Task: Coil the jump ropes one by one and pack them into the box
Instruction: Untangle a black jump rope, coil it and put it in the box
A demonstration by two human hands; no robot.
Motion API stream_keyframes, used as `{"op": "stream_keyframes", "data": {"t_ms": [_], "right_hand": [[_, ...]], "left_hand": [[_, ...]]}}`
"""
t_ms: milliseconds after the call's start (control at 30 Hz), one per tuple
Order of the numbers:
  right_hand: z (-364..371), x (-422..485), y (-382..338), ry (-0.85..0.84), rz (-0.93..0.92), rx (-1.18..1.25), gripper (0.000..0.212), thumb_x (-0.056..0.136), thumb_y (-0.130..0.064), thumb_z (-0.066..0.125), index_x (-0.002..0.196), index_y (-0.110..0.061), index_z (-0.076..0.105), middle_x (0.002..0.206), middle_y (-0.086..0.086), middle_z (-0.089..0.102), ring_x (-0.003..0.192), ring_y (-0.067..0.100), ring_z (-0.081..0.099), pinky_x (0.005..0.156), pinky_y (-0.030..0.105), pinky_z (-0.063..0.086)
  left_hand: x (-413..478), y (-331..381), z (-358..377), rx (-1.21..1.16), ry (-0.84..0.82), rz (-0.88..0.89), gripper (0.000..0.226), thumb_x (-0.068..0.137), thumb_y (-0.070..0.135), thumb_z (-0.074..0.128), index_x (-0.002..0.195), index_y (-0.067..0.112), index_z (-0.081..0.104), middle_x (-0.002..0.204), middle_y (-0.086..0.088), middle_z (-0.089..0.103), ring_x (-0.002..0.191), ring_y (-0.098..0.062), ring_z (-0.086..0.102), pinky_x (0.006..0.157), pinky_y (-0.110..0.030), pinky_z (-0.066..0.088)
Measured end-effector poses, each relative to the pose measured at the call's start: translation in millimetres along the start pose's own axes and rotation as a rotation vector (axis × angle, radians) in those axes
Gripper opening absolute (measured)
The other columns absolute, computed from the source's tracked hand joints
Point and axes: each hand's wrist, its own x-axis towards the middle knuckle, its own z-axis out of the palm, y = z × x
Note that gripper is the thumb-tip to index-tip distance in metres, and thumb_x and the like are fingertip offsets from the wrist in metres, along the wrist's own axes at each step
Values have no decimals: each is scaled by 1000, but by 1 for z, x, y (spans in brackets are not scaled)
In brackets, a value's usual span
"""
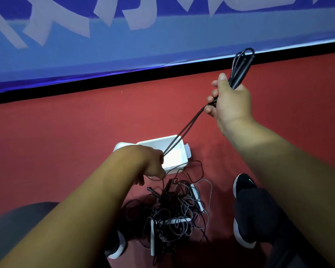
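Observation:
A black jump rope [190, 126] is stretched taut between my two hands as a bundle of several strands. My right hand [229, 101] is raised at the upper right and grips one end, with looped rope and black handles sticking out above the fist. My left hand [153, 163] pinches the other end low down, just in front of the white box [179, 157], which stands open on the red floor. A tangled pile of black and grey jump ropes [174, 215] with white handles lies on the floor between my feet.
A blue banner wall [124, 45] with a black base strip runs across the back. My right shoe [244, 209] stands right of the pile, my left shoe [117, 246] at its lower left. Red floor [66, 142] spreads around the box.

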Motion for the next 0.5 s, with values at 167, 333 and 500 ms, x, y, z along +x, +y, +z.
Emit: {"op": "stream_keyframes", "data": {"t_ms": [167,333,500], "right_hand": [[-2,4,1,39,20,27,26,111,-31,55,97,-11,62,66,-2,50,50,11,53,47,28,50],[-5,9,2,45,49,25,25,111,-32,55,100,-9,61,67,-2,50,50,10,53,48,28,52],[-3,7,4,-82,186,148,26,111,-32,58,101,-8,61,63,-4,47,51,10,49,46,26,46]], "left_hand": [[16,-11,1,98,137,-100,38,105,22,35,134,10,56,104,-7,78,65,-23,78,84,-40,63],[17,-24,-9,-160,60,30,32,111,33,40,120,15,64,86,2,81,84,-21,79,76,-31,57],[22,-25,-7,-291,154,283,49,101,50,61,145,29,55,134,8,69,120,-12,64,100,-31,49]]}}
